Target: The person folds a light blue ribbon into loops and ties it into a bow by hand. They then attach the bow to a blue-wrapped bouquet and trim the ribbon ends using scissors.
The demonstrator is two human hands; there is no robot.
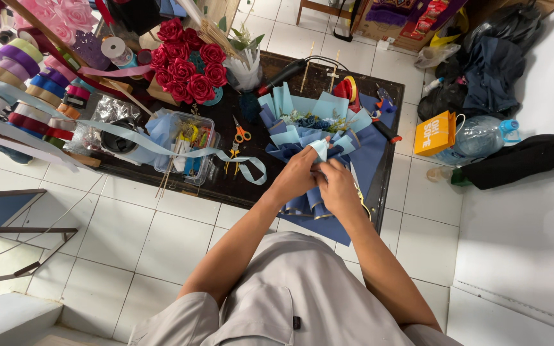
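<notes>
Blue paper, stiff and folded in pale and navy fans, wrapped as a bouquet [302, 128] lying on the dark rectangular table [238, 186], stem end toward the body. Pale blue satin ribbon [318, 148] pinched at the bouquet's waist: left hand [296, 176] with fingers closed narrow on the ribbon, right hand [338, 186] closed beside it, touching, gripping the wrap. Clear plastic box [187, 150] at left, holding sticks and small tools. Orange-handled scissors [241, 134] just beside. Velvety red rose dome [187, 67] farther back. Spools of coloured ribbon [24, 83] stacked at left.
</notes>
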